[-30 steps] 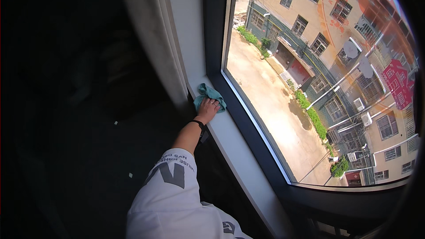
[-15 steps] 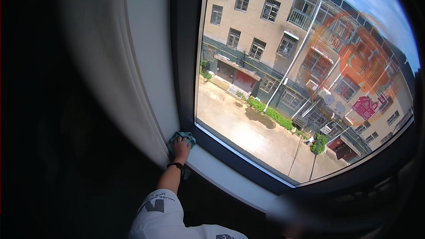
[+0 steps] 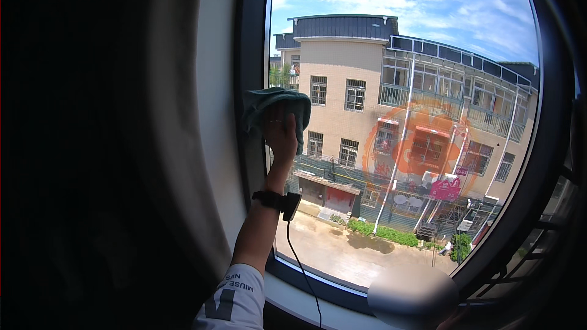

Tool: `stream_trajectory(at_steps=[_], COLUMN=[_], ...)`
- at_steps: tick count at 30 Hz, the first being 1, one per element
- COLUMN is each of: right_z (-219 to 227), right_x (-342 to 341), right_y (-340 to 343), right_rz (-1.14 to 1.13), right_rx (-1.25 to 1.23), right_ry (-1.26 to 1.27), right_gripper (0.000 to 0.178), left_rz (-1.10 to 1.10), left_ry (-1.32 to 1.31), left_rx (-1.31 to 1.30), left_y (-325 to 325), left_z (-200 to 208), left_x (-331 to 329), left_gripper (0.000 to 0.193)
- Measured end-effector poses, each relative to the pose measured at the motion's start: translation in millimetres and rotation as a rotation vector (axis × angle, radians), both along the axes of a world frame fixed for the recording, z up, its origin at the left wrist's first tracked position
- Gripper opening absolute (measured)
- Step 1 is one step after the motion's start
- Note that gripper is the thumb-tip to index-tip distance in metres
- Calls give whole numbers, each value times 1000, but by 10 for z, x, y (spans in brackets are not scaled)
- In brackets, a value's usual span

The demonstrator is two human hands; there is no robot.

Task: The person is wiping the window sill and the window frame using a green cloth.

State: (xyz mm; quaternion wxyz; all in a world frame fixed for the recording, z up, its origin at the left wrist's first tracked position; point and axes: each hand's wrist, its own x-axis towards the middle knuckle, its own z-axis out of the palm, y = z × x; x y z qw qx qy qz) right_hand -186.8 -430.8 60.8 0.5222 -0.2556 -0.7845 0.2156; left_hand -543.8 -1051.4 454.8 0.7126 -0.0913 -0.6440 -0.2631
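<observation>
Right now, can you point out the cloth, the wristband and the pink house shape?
Cloth (image 3: 262,103): head view, on its upper left part.
Wristband (image 3: 267,198): head view, on the strap.
Pink house shape (image 3: 446,188): head view, near its middle.

The dark teal fabric cloth (image 3: 275,96) is bunched and folded, overlapping the 9 o'clock edge of the transparent glass pane (image 3: 400,137).

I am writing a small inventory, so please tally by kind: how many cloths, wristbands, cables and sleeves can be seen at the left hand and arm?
Green cloth, at the left hand: 1
Black wristband: 1
Black cable, below the wristband: 1
White sleeve: 1
Total: 4
</observation>
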Motion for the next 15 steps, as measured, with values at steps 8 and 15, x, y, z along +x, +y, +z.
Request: stream_trajectory(at_steps=[8, 15], right_z=[194, 96], right_x=[-475, -668], right_y=[342, 133], right_rz=[-62, 73], right_rx=[-81, -238], right_ry=[8, 254], right_gripper=[60, 73], left_rz=[-11, 3], left_ry=[54, 182], left_rx=[2, -428], left_y=[-210, 1555], left_z=[2219, 2872], left_x=[-368, 217], left_gripper=[57, 42])
